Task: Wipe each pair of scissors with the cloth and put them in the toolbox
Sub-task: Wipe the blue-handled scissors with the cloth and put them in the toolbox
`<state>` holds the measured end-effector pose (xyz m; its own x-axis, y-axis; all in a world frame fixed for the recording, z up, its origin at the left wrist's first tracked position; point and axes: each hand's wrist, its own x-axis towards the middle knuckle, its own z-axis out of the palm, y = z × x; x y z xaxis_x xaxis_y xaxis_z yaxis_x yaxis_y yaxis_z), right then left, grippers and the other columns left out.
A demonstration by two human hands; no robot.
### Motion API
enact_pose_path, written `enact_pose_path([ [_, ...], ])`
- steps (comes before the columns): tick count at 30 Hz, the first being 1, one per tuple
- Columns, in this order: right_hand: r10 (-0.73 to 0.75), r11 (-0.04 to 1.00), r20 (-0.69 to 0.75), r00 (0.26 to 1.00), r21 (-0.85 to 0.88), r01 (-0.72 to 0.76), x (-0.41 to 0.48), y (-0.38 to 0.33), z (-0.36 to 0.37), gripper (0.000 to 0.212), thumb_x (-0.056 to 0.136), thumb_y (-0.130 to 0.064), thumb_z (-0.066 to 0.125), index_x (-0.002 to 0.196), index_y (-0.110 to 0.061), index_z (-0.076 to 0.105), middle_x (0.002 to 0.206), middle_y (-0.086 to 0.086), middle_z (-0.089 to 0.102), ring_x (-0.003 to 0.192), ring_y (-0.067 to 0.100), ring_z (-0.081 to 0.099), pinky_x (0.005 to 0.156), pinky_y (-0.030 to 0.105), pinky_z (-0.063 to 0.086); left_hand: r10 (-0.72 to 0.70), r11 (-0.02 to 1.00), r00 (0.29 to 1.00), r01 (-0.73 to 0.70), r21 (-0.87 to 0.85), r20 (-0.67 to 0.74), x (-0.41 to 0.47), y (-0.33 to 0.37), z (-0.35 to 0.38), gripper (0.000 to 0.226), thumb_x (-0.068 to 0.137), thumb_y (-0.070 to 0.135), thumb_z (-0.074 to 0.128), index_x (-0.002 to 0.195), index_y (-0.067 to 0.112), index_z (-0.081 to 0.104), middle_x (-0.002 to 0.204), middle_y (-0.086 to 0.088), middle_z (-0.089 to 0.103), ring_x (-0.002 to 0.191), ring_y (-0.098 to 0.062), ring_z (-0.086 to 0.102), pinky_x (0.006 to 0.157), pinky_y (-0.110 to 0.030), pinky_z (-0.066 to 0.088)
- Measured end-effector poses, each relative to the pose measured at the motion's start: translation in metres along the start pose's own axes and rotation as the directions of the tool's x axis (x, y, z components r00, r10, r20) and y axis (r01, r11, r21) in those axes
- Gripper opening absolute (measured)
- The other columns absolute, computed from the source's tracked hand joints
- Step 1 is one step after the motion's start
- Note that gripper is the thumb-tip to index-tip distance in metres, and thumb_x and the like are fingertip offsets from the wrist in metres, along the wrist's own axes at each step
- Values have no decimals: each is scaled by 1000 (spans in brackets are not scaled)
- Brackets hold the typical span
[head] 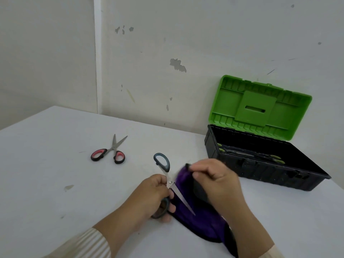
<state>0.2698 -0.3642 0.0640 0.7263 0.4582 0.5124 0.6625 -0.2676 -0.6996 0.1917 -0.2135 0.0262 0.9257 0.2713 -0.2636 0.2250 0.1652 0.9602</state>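
Item one, nearest the camera: a cream ribbed sleeve is covering the left forearm. The left hand is holding the grey-handled scissors. Its fingers are curling round the lower handle loop and its thumb is pressing near the pivot, so this grip is closed on the tool.

The scissors are standing wide open above the white tabletop. One blade is lying across the purple cloth and the free handle loop is pointing away from the person.

The right hand is pinching a raised fold of the cloth with curled fingers, so its grip is closed on the fabric. The rest of the cloth is trailing along the tabletop under the right forearm.

Farther off to the left, the red-handled scissors are lying partly open on the tabletop, well apart from both hands.

Farthest back on the right, the toolbox is sitting against the wall with its green lid raised. Green-handled scissors are lying inside its black base.
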Motion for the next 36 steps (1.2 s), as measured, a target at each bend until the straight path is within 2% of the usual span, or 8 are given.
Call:
enact_pose_path([
  [3, -214, 941, 207, 955, -218, 258, -9, 0, 29, 23, 70, -3, 62, 78, -22, 72, 79, -6, 70, 83, 4, 58, 76, 11, 45, 50, 994, 999, -50, 95, 5, 0, -3, 1, 16, 86, -1, 44, 91, 4, 58, 62, -16, 65, 62, -36, 57, 49, -31, 41],
  [15, -88, 964, 80, 993, -244, 105, 0, 10, 33, 17, 77, -3, 60, 80, -13, 74, 81, 1, 64, 86, 8, 55, 72, 6, 43, 115, 976, 993, -110, 188, -19, -3, 0, 4, 13, 81, -2, 43, 84, -3, 56, 48, -14, 58, 33, -22, 38, 42, -25, 27],
  [18, -71, 972, 206, 976, -205, 114, -10, 1, 38, 19, 76, -7, 56, 77, -16, 73, 74, -10, 59, 82, 3, 56, 67, 7, 45, 121, 976, 993, -119, 181, -3, -4, 1, 5, 17, 82, -3, 42, 76, 4, 56, 47, -14, 56, 30, -21, 37, 37, -21, 27],
  [23, 27, 973, -115, 993, -225, -52, 11, 25, 22, 17, 75, 1, 67, 78, -14, 75, 82, 2, 67, 79, 10, 61, 75, 1, 39, 121, 978, 992, -123, 167, 21, -5, 4, 1, 17, 81, -3, 45, 75, 6, 57, 49, -12, 57, 34, -22, 36, 38, -21, 28],
  [26, 246, 960, -299, 922, -55, -274, 11, 31, -5, 22, 80, -7, 64, 78, -28, 71, 88, -9, 67, 89, 8, 61, 87, 19, 44, 127, 977, 991, -131, 171, 35, -4, 3, -2, 19, 83, -1, 44, 74, 6, 59, 57, -19, 58, 40, -25, 40, 38, -21, 30],
  [29, 160, 987, -306, 938, 24, -161, 2, 13, -7, 32, 79, -5, 66, 73, -37, 68, 84, -15, 68, 87, 1, 61, 83, 12, 45, 134, 979, 991, -134, 155, 10, -1, 3, -3, 19, 83, -1, 43, 76, 5, 59, 60, -21, 59, 41, -26, 41, 40, -23, 30],
  [33, -174, 974, 18, 985, -147, 174, -13, 0, 31, 24, 73, -1, 64, 78, -23, 72, 77, -9, 64, 79, 1, 59, 72, 2, 42, 141, 981, 990, -139, 136, -1, -6, 8, 0, 21, 83, -6, 43, 73, 7, 56, 51, -15, 54, 29, -18, 40, 36, -22, 31],
  [36, -181, 963, 43, 983, -193, 185, -8, 12, 41, 20, 73, 1, 64, 79, -15, 74, 79, -3, 63, 79, -6, 56, 70, -1, 40, 158, 975, 987, -158, 158, 10, -9, 8, -2, 20, 83, -5, 42, 72, 7, 55, 52, -16, 55, 31, -20, 38, 37, -21, 30],
])
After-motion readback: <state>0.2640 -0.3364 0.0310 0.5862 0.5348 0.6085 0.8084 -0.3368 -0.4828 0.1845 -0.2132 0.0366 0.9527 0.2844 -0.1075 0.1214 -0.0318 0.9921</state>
